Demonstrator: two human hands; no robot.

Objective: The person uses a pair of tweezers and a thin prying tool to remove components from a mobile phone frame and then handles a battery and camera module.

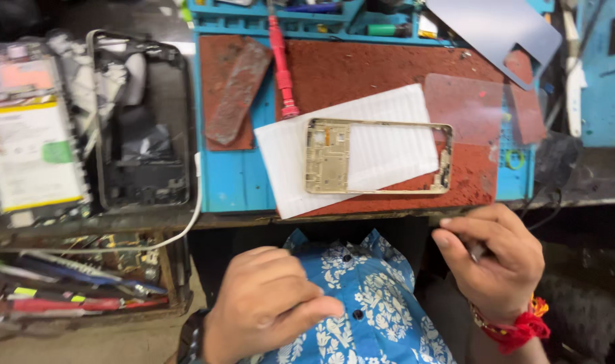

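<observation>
**Hands below bench edge; gold phone frame on paper**

Right hand (497, 264): fingers curled inward, thumb pressed toward the forefinger, pinching a small dark tool (476, 252); only a short stub shows, so its kind cannot be told. Red thread band (519, 328) on the wrist.

Left hand (265, 305): loosely closed fist, knuckles up, resting against the blue floral shirt (368, 296). Nothing visible in it.

Gold phone frame (378, 156): nearest to the right hand but well apart from both hands. Lies flat on a white sheet of paper (287, 162) over the rust-stained blue work mat (233, 178). Rectangular, open in the middle, paper showing through; left end carries a solid gold plate.

Red screwdriver (281, 64) lies beyond the paper, tip just touching its far edge.
</observation>
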